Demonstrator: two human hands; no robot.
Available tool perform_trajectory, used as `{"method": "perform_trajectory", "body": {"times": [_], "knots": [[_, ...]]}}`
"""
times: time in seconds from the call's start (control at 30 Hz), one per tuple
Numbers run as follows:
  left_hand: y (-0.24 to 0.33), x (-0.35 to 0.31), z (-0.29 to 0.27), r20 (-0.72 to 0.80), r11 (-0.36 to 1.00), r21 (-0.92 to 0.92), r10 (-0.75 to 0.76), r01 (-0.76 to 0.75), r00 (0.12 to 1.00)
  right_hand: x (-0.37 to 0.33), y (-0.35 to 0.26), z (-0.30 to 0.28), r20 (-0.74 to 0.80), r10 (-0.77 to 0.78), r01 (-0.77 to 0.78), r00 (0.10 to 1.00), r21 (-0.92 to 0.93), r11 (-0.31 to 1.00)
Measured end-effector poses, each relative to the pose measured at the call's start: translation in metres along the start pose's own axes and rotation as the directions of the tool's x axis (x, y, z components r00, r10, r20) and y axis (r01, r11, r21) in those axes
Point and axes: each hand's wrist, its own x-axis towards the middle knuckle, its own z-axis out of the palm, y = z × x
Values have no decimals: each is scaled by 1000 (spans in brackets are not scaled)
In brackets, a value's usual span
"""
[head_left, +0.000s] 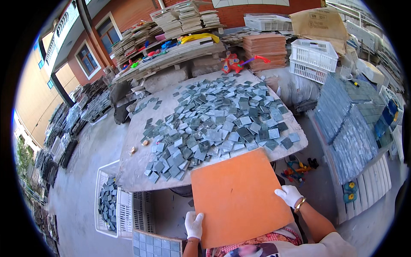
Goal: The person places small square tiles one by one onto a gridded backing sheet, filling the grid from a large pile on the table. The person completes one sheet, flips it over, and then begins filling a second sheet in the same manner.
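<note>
Between my two white-gloved hands is a flat square orange board (239, 197), tilted with its far edge against the table's near edge. My left hand (194, 225) grips its left side low down, the thumb lying on the face. On the right side, my right hand (289, 195) holds the edge, with a gold bangle at the wrist; its fingers behind the board are hidden. Past the board, many small square grey-green stone tiles (227, 115) lie in a loose heap on the pale table (132, 171).
A white crate (124, 210) of tiles stands left, beside a tiled panel (156, 246). White crates (314, 53) and a stack of orange boards (264, 49) are at the back. Wrapped slabs (342, 128) rest on a pallet to the right, with toys (299, 169) on the floor.
</note>
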Motion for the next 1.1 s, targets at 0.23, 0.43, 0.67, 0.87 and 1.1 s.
{"method": "perform_trajectory", "body": {"times": [0.23,0.43,0.67,0.87,1.1], "knots": [[-5,26,8,63,787,584,201,-199,978,14,-26,-7,-61,77,-98,995,-520,849],[-11,49,16,310,945,-322,45,61,950,35,-3,11,-108,17,-19,994,-20,1000],[-7,71,24,431,892,-217,-276,396,859,47,9,21,233,82,-228,969,718,658],[83,70,12,306,938,-338,36,73,951,45,-51,-43,-72,-128,140,989,736,662],[153,112,-33,345,805,-381,579,-454,739,84,-86,-134,-279,-593,641,756,127,757]]}}
